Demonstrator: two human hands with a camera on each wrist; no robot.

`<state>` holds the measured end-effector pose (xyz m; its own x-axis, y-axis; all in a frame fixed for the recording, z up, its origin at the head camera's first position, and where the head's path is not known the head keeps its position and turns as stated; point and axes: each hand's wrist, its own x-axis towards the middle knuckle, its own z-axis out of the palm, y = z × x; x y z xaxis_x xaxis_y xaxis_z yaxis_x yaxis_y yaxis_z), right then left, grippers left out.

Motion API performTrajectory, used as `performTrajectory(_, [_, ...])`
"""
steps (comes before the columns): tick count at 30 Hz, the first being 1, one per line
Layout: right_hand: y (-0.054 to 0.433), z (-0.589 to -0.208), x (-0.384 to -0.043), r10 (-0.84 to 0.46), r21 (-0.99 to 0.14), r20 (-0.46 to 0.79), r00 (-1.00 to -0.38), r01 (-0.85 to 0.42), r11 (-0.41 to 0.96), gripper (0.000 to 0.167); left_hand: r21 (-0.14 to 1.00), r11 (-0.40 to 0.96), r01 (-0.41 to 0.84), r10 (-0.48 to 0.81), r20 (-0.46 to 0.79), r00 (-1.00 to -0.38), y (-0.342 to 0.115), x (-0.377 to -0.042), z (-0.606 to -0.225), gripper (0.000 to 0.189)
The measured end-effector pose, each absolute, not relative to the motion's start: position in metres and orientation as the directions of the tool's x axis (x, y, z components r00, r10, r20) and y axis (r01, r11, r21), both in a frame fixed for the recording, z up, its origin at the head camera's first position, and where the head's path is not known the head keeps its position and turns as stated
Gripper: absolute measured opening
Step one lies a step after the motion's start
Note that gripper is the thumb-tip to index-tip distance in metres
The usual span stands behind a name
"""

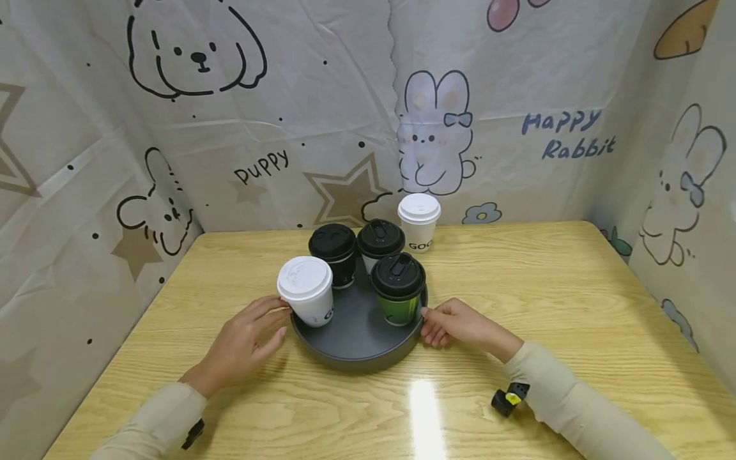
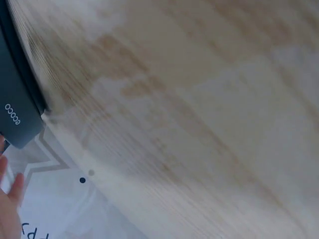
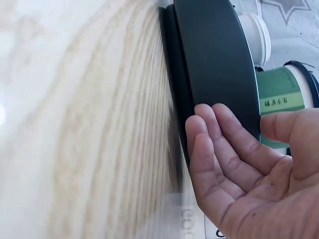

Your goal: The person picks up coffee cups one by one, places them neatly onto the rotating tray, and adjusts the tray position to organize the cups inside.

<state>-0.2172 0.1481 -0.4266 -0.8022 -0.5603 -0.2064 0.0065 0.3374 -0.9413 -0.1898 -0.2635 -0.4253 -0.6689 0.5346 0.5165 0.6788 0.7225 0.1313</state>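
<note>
A round dark grey tray (image 1: 356, 342) stands on the table and bears several lidded paper cups. My right hand (image 1: 454, 324) holds its right side, thumb at the rim and fingers against the outer wall. Beside the thumb is a green cup (image 1: 398, 311) with a black lid. At the tray's left edge my left hand (image 1: 244, 342) has its fingers extended, fingertips right by a white cup (image 1: 313, 310) with a white lid. Behind these are a black cup (image 1: 344, 271) with a black lid and a black-lidded cup (image 1: 381, 237) with a pale body, partly hidden.
Another white cup (image 1: 418, 233) with a white lid stands on the wooden table (image 1: 552, 287) behind the tray. Printed cloth (image 1: 339, 128) hangs along the back and sides of the table. In the right wrist view, a dark base (image 3: 175, 74) shows under the tray wall.
</note>
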Motion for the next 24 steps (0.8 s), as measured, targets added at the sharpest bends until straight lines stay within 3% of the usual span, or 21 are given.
performTrajectory(6, [0.142,-0.425,-0.203,-0.59,-0.931,-0.208,-0.78,-0.027,0.364,0.044,0.146,0.81,0.568,0.504,0.324,-0.801,-0.263,-0.193,-0.43,0.057])
performTrajectory(11, [0.134,-0.424,-0.194,-0.626,-0.929,-0.183,-0.758,-0.075,0.362,0.042,0.171,0.823,0.542,0.497,0.244,-0.833,-0.264,-0.195,-0.43,0.061])
performTrajectory(19, [0.132,-0.426,-0.196,-0.623,-0.93,-0.192,-0.759,-0.061,0.362,0.044,0.158,0.795,0.586,0.532,0.283,-0.798,-0.266,-0.198,-0.424,0.058])
performTrajectory(24, [0.137,-0.425,-0.201,-0.609,-0.933,-0.204,-0.766,-0.036,0.358,0.044,0.179,0.759,0.625,0.537,0.37,-0.758,-0.268,-0.198,-0.424,0.043])
